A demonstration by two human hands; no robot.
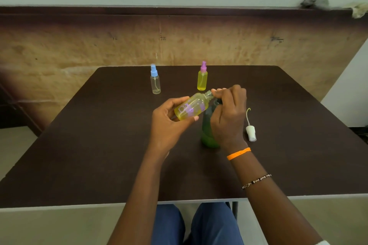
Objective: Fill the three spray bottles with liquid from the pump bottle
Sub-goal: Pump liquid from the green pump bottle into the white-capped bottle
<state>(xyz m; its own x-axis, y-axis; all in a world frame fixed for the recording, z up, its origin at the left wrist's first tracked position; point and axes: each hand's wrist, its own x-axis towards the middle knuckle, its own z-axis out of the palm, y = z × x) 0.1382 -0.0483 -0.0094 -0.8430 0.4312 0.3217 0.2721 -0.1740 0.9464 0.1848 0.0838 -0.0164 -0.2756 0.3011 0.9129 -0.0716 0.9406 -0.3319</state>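
My left hand (169, 119) holds an uncapped spray bottle (192, 108) tilted on its side, yellow liquid inside, its open neck pointing right at the pump head. My right hand (227, 113) rests on top of the green pump bottle (208, 135), covering its pump; the bottle stands on the dark table (99, 155). A white spray cap with its tube (250, 130) lies on the table right of my right hand. At the back stand a pink-capped spray bottle (202, 78) full of yellow liquid and a blue-capped spray bottle (155, 80) that looks almost empty.
A brown wall panel (79, 45) rises just behind the table's far edge. Crumpled cloths (316, 1) sit on the ledge at the upper right. The table's near edge runs above my knees.
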